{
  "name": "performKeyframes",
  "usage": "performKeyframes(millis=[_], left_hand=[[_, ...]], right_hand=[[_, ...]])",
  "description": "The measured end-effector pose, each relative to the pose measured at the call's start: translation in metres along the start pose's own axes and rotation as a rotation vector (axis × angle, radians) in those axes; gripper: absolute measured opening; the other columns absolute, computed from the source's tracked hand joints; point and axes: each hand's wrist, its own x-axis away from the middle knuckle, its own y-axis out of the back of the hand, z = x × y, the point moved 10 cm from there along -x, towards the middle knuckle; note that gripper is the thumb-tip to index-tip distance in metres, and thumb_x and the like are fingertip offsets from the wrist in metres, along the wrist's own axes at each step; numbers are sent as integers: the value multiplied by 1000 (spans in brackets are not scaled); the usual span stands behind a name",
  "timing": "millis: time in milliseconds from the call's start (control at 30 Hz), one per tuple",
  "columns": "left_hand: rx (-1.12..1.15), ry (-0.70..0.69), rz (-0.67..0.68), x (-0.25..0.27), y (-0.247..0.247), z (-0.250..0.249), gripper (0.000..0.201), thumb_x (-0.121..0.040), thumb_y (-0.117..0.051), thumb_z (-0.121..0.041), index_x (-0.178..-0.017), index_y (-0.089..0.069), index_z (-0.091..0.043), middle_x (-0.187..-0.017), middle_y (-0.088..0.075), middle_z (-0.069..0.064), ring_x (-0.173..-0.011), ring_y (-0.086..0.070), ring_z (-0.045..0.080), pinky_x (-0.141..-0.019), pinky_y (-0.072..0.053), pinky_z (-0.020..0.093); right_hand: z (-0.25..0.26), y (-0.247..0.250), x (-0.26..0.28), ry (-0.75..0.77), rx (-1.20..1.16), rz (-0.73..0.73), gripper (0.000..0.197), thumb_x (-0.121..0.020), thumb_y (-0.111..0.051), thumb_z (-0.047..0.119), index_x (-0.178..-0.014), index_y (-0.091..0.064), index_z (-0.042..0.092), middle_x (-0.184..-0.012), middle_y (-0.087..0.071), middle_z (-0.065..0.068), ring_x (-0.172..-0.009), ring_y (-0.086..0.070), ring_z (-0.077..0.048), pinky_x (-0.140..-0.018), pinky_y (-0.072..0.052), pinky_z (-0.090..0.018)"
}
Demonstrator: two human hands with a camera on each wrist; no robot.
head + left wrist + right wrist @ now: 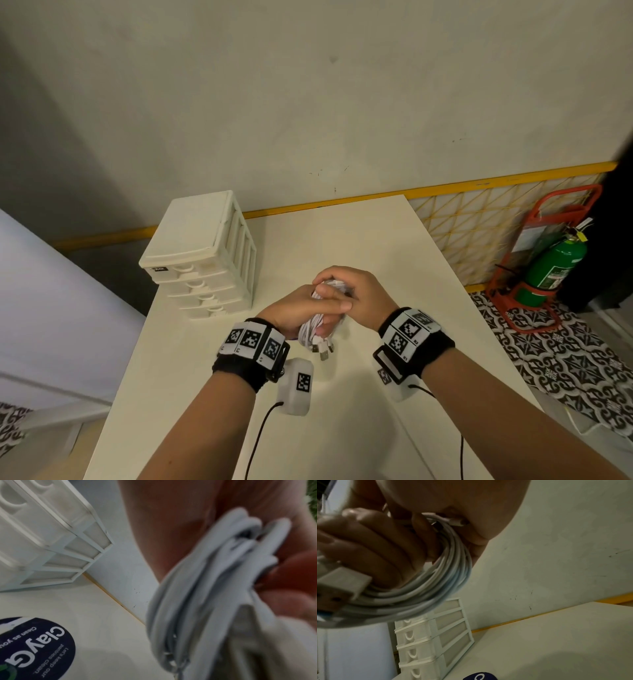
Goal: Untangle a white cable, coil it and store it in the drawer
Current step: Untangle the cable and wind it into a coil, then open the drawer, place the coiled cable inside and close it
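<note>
A white cable point(310, 334), wound into a bundle of several loops, hangs above the middle of the white table point(376, 240). My left hand point(301, 308) grips the bundle from the left, fingers curled round the loops point(436, 588). My right hand point(342, 291) closes over the bundle's top and pinches a small connector end point(452, 520) against it. USB plugs point(322, 351) dangle below the left hand. The loops point(197, 588) look blurred in the left wrist view. A white drawer unit point(202, 253) with several drawers, all closed, stands at the table's back left.
A dark round label point(37, 646) lies on the table near my left wrist. A wall runs behind the table. On the patterned floor to the right, a green fire extinguisher point(551, 267) stands in a red frame.
</note>
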Motion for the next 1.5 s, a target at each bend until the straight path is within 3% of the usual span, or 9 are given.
performKeyframes(millis=[233, 400, 500, 667, 800, 967, 1233, 1333, 1500], left_hand=[[-141, 4, -244, -6, 17, -4, 35, -81, -69, -30, -58, -55, -8, -53, -55, 7, -50, -58, 18, -60, -50, 28], [-156, -26, -370, -7, 26, -5, 24, -79, -75, -28, -80, -64, -7, -65, -62, 11, -67, -63, 18, -73, -52, 30], [-125, -30, -424, -8, 30, -1, 35, -75, -79, -19, -102, -62, -4, -89, -69, 15, -82, -67, 22, -77, -55, 34], [-289, -78, -651, 1, 48, 2, 34, -70, -83, -25, -93, -59, -18, -75, -66, -2, -57, -60, -1, -53, -44, 14], [-302, -172, -673, 11, 53, 2, 33, -72, -81, -23, -97, -60, -18, -72, -67, -3, -58, -62, 5, -57, -46, 17], [-353, -281, -688, 39, 78, -1, 34, -73, -79, -14, -100, -60, -24, -82, -68, -8, -68, -63, -3, -67, -50, 13], [-557, -306, -741, 99, 150, 4, 31, -77, -76, -23, -106, -66, -20, -96, -65, 1, -80, -58, 0, -71, -39, 5], [-641, -252, -711, 111, 170, 16, 41, -82, -70, -32, -118, -60, -15, -106, -62, 1, -93, -58, 12, -79, -42, 17], [-600, -280, -782, 141, 200, 31, 55, -79, -57, -57, -119, -58, -20, -107, -66, -4, -96, -62, 10, -84, -50, 28]], right_hand=[[-8, 18, 1, 56, 40, -132, 20, -82, -58, 42, -89, -65, 26, -87, -67, 1, -84, -62, -10, -75, -52, -32], [-22, 32, 6, 4, 35, -275, 29, -78, -59, 48, -82, -65, 20, -78, -67, 3, -74, -62, -9, -68, -51, -29], [-36, 41, 7, -81, -7, -347, 31, -78, -59, 49, -79, -65, 19, -72, -68, 3, -69, -63, -11, -66, -52, -30], [-46, 42, 9, -193, -4, -393, 26, -81, -64, 45, -81, -68, 19, -71, -70, 6, -69, -64, -6, -69, -53, -27], [-48, 31, 8, -256, -77, -403, 14, -80, -67, 42, -86, -71, 30, -80, -71, 16, -78, -65, 1, -77, -52, -21], [-31, 2, -3, -277, -145, -401, 15, -79, -70, 36, -80, -75, 22, -63, -69, 12, -54, -61, -1, -59, -47, -16], [-17, -85, -33, -359, -276, -481, 17, -78, -70, 32, -75, -73, 16, -71, -72, 1, -67, -66, -11, -66, -51, -22], [-16, -114, -41, -390, -225, -498, 19, -79, -68, 37, -76, -72, 19, -71, -72, 2, -68, -67, -15, -68, -53, -29], [-1, -159, -58, -420, -230, -410, 24, -85, -61, 34, -73, -67, 15, -55, -59, 4, -46, -51, -15, -48, -45, -30]])
